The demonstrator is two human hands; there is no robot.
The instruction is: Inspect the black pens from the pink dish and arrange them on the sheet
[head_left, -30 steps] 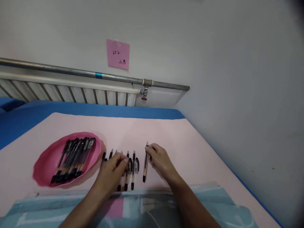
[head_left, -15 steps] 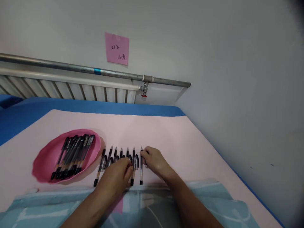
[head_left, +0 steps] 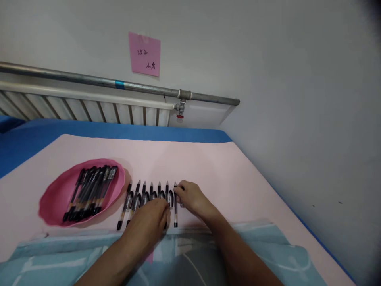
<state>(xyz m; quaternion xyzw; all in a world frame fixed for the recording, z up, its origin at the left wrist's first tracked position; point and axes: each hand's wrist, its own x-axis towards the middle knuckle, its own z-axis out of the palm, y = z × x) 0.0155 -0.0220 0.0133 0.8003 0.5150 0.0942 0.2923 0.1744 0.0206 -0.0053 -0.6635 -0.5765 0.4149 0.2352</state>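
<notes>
1. Pink oval plastic dish (head_left: 49,204), at 9 o'clock from the hands, on the pale pink sheet (head_left: 214,167). It holds a bundle of black capped gel pens (head_left: 89,192) packed side by side. Their long axes run from 7 to 1 o'clock. The raised rim probably keeps them from rolling off.

2. Row of black gel pens with clear barrels (head_left: 139,196), just right of the dish, flat on the sheet. They lie parallel and close together, tips toward 12 o'clock. The leftmost ones lean slightly toward 1 o'clock. Several caps lie among the barrels.

3. Left hand (head_left: 150,218), palm down over the near half of the row. The fingers are bent and pressed together on the barrels. This likely pins the round pens so they neither roll nor fan out.

4. Rightmost black gel pen (head_left: 175,212), at the row's right end and just beside its neighbour. Its long axis runs from 6 to 12 o'clock, with the tip at 12.

5. Right hand (head_left: 190,198), at 3 o'clock from that pen. Thumb and forefinger pinch the upper barrel and the other fingers curl behind. The grip appears to hold the pen parallel to the row.

6. Background, at 12 o'clock: white ribbed radiator (head_left: 74,113), grey metal pipe (head_left: 89,80), and a pink paper note (head_left: 144,54) on the wall.
</notes>
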